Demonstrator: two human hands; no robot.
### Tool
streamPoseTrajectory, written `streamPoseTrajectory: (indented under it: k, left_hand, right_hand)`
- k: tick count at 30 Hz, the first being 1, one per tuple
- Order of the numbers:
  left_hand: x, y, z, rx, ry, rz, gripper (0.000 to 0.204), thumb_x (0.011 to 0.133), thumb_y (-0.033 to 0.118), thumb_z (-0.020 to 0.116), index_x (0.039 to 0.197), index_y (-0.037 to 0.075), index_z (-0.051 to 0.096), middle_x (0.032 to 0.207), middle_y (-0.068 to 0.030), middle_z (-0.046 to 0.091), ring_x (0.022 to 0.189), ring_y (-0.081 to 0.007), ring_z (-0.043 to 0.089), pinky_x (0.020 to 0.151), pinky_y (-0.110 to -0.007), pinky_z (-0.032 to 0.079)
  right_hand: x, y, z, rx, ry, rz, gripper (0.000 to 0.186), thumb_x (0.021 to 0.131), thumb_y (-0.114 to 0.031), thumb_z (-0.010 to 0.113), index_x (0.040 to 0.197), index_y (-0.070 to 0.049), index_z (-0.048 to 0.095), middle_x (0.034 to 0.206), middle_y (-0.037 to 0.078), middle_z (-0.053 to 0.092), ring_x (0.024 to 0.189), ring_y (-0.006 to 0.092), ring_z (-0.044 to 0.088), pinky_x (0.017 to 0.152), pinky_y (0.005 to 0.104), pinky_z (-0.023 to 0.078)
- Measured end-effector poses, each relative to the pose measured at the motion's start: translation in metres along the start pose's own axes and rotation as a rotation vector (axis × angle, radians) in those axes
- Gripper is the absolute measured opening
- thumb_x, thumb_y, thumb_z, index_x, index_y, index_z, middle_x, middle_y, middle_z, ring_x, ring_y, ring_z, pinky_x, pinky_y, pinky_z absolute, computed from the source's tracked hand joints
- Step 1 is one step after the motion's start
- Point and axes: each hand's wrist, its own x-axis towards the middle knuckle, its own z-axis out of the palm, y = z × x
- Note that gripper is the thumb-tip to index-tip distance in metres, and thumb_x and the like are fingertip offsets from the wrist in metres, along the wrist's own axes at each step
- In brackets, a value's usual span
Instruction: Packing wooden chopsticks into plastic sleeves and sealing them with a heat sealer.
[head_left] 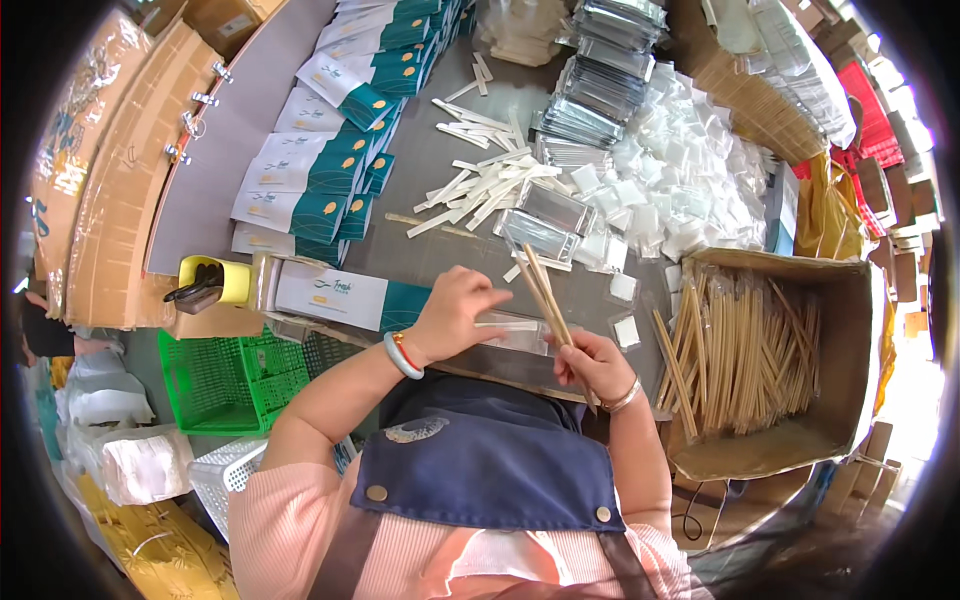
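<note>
Between the fingers of my right hand [592, 366] is a small bundle of thin wooden sticks [546, 290], tilted with its far end toward the table's middle. My left hand [462, 312] has its fingers apart and holds nothing that I can see. Beside its fingertips, a clear plastic bag [522, 336] lies at the table's near edge; whether they touch it I cannot tell. Left of that hand lies a white and green printed pouch [335, 296]. Beyond my hands are clear packets with dark contents [540, 236] and a loose pile of white strips [480, 190].
At right, an open cardboard box [770, 450] holds many wooden sticks. Small white square packets [655, 160] spread across the far right, beside stacked clear packets [600, 85]. Overlapping pouches [300, 165] line the left. A yellow holder [232, 280] stands above a green basket [215, 380].
</note>
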Motion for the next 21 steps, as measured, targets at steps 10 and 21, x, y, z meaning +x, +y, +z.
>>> streamPoseTrajectory:
  k: [10, 21]
  left_hand:
    - [-0.020, -0.002, -0.004, -1.460, 0.254, -0.895, 0.015, 0.087, 0.009, 0.064, 0.091, -0.005, 0.064, 0.078, -0.0027, 0.063, 0.074, -0.0071, 0.056, 0.063, -0.022, 0.045]
    - [-0.055, -0.005, -0.016, -0.019, -0.068, -0.194, 0.036, 0.066, 0.027, 0.076, 0.099, 0.013, 0.069, 0.122, -0.0078, 0.050, 0.111, -0.0310, 0.043, 0.093, -0.048, 0.033]
  right_hand:
    - [0.000, 0.007, -0.009, -0.004, -0.166, 0.239, 0.026, 0.091, -0.020, 0.057, 0.102, 0.003, 0.060, 0.074, 0.008, 0.064, 0.057, 0.0119, 0.060, 0.053, 0.0218, 0.049]
    - [-0.014, 0.018, -0.034, -0.783, 0.564, -0.113, 0.019, 0.072, -0.017, 0.075, 0.077, -0.001, 0.067, 0.064, 0.009, 0.065, 0.060, 0.0144, 0.061, 0.058, 0.0292, 0.048]
